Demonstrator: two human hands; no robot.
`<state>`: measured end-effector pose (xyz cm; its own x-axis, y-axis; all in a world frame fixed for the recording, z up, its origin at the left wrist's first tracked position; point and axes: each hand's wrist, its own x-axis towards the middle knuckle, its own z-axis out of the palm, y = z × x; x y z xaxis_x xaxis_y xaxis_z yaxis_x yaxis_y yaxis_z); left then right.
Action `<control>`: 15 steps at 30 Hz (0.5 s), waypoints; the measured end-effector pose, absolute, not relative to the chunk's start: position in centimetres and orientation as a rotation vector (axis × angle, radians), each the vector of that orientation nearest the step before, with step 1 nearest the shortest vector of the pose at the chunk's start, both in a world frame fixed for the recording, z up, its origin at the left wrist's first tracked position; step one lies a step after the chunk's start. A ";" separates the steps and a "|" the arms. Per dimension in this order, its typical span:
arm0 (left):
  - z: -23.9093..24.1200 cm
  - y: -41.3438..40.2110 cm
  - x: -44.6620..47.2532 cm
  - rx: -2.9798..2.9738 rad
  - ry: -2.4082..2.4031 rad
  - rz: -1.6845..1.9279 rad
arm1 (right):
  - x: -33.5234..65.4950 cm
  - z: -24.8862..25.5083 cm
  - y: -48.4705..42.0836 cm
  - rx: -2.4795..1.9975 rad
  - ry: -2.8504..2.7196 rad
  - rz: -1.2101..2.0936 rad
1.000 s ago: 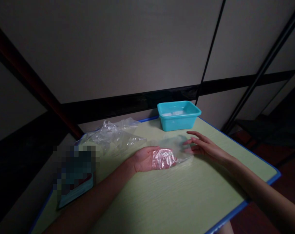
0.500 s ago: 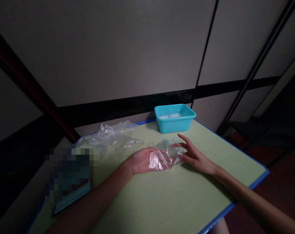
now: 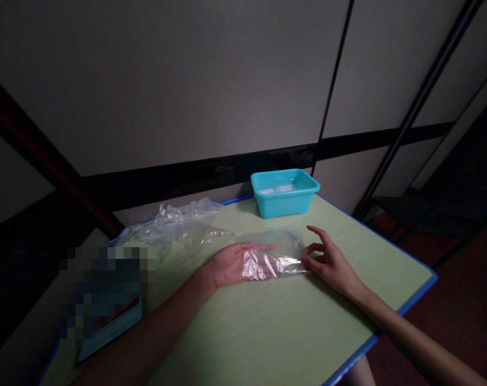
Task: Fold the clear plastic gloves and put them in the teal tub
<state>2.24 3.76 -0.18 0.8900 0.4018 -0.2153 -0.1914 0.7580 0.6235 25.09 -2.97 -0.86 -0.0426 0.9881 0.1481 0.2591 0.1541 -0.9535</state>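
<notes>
A small clear plastic bag (image 3: 283, 264) is stretched between my two hands over the table. My left hand (image 3: 231, 265) lies palm up with fingers extended, and they show through the film; whether they are inside the bag or behind it I cannot tell. At the bag's right edge, my right hand (image 3: 327, 262) pinches the film between thumb and fingers, with the index finger raised. Beyond the hands stands a turquoise plastic basin (image 3: 286, 205) with whitish pieces inside.
Crumpled clear plastic (image 3: 179, 228) lies at the back left of the pale green table (image 3: 243, 332), which has a blue edge. A partly pixelated, flat device-like object (image 3: 110, 327) rests at the left. Panelled cupboard doors (image 3: 203, 91) rise behind the table.
My right hand has moved slightly right and the bag has gone from crumpled to drawn out flatter. My left hand stays palm up at the bag. The view has shifted a little.
</notes>
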 end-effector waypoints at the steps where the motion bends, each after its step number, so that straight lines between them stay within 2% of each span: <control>1: -0.1 3.7 2.2 0.639 0.361 0.340 | 25.0 -0.9 -3.0 -1.285 -1.492 0.955; 7: 0.8 3.7 1.4 0.711 0.426 0.466 | 24.6 -0.7 -3.2 -1.328 -1.502 0.878; 15: 1.2 3.4 1.4 1.093 0.880 0.940 | 24.7 -0.6 -3.3 -1.368 -1.582 0.634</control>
